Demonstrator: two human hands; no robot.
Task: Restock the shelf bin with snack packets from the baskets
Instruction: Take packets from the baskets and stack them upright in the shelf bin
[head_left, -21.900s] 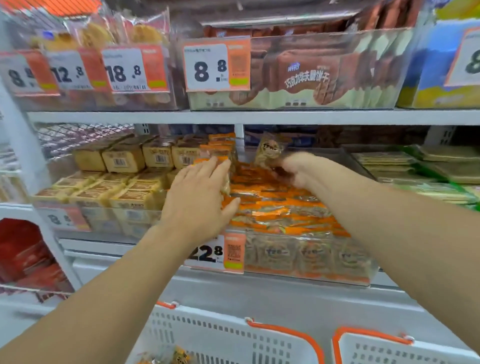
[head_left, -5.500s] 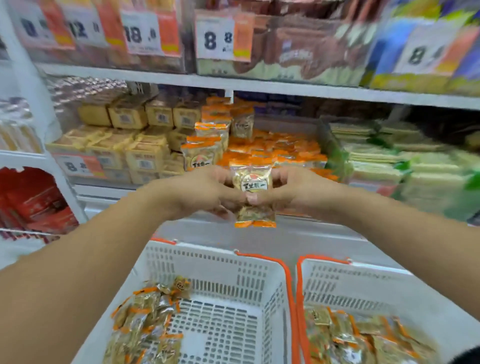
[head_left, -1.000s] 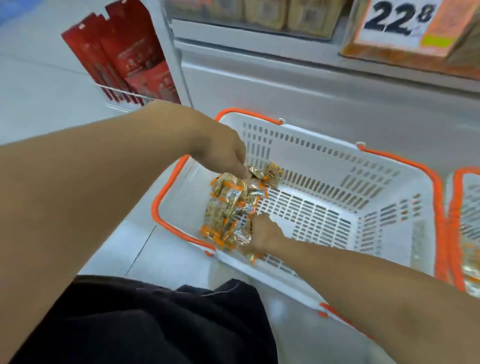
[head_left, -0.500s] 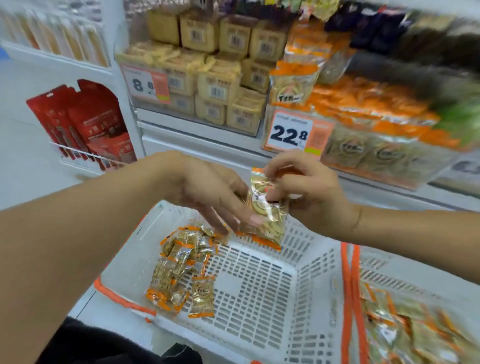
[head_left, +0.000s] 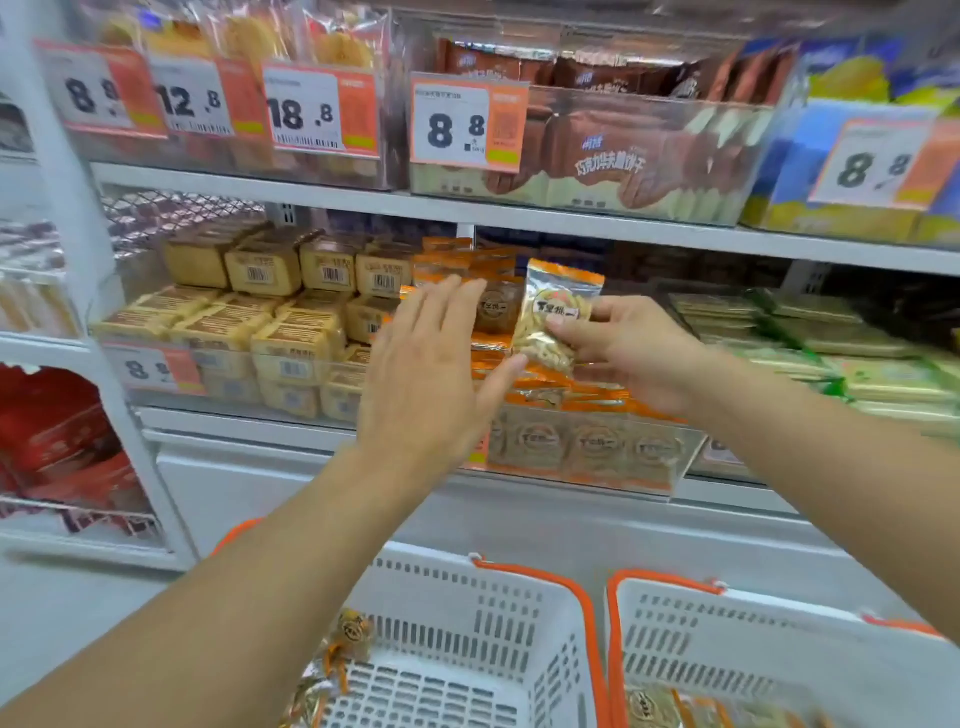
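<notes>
Left to right: our left hand (head_left: 426, 374) hovers flat, fingers straight and spread, in front of the shelf bin (head_left: 597, 452). Our right hand (head_left: 631, 345) pinches a snack packet (head_left: 553, 317) upright above the bin's orange packets. Below, the left basket (head_left: 467, 639) and right basket (head_left: 753, 654) hold more packets.

A shop aisle — white shelves (head_left: 519, 213) stacked with packaged snacks, clear bins carrying printed price tags (head_left: 457, 124), and white plastic shopping baskets (head_left: 467, 623) with orange rims on the floor below.
</notes>
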